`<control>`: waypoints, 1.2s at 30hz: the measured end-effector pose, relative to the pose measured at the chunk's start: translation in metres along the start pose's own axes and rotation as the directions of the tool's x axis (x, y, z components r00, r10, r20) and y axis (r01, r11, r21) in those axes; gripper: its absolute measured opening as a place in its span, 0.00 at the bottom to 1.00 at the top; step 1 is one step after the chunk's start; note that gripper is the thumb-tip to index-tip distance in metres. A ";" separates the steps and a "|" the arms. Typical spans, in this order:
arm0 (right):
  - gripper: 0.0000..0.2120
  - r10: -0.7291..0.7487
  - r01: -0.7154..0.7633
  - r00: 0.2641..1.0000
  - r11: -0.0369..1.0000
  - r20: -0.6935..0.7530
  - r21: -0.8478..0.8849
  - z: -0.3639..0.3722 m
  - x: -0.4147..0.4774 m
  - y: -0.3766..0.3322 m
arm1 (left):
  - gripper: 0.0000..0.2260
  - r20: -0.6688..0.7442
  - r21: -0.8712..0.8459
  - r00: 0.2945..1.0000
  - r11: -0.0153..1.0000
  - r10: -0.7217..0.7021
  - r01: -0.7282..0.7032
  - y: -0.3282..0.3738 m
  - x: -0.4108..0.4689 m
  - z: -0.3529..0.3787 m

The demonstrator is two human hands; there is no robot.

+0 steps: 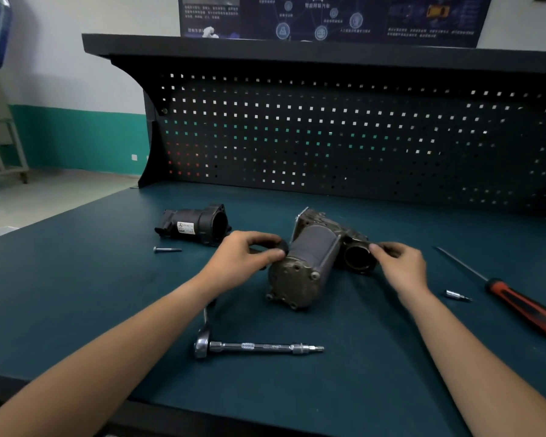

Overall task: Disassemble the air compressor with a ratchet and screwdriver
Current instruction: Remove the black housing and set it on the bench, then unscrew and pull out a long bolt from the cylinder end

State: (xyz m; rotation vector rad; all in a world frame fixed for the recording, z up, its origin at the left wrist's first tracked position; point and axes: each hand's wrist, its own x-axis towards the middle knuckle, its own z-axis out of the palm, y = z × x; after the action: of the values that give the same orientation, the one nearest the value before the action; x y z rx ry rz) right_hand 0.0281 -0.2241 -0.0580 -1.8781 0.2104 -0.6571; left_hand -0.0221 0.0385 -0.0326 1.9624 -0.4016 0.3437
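One compressor (309, 263) lies mid-surface (76, 294) between your two hands. Your left hand (246, 257) closes its grip round a dark part (283, 247) at the compressor's side, too shadowed to identify. Your right hand (397, 263) pinches the open port's rim. Around them lie one ratchet (256, 346), its handle hidden under your left forearm; one screwdriver (517, 298), cut off at right; one bolt (167, 249); one bit (457, 296); one black housing (196, 225).

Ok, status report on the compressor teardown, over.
Left hand pinches small black round part beside grey-brown metal compressor. Right hand grips its open port rim. Chrome ratchet, red-handled screwdriver lie untouched.
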 end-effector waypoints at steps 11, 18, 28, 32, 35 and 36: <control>0.10 -0.148 0.142 0.984 0.988 0.095 0.065 -0.019 -0.020 -0.012 | 0.06 0.080 0.152 0.995 0.986 0.055 -0.067 0.016 0.024 0.040; 0.17 -0.386 0.459 0.752 0.889 0.534 -0.003 -0.026 -0.055 -0.023 | 0.19 -0.087 0.783 0.986 0.602 -0.139 0.154 0.006 -0.009 -0.041; 0.19 -0.499 0.555 0.808 0.823 0.312 -0.121 0.003 -0.074 -0.026 | 0.25 0.039 0.893 0.882 0.412 -0.470 0.181 0.003 -0.057 -0.035; 0.21 -0.473 0.536 0.807 0.838 0.352 -0.102 0.000 -0.071 -0.026 | 0.16 0.015 0.769 0.887 0.573 -0.461 0.285 -0.005 -0.053 -0.039; 0.22 -0.443 0.513 0.798 0.855 0.409 -0.075 -0.006 -0.067 -0.025 | 0.16 -0.068 0.673 0.903 0.648 -0.424 0.355 -0.010 -0.058 -0.040; 0.22 -0.437 0.505 0.800 0.861 0.411 -0.068 -0.006 -0.067 -0.025 | 0.16 -0.110 0.644 0.907 0.666 -0.407 0.377 -0.012 -0.059 -0.040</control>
State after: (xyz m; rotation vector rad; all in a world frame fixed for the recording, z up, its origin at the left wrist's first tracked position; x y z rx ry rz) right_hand -0.0344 -0.1896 -0.0566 -2.2102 -0.4930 -0.5957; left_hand -0.0726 0.0874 -0.0505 2.6827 0.1698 0.1621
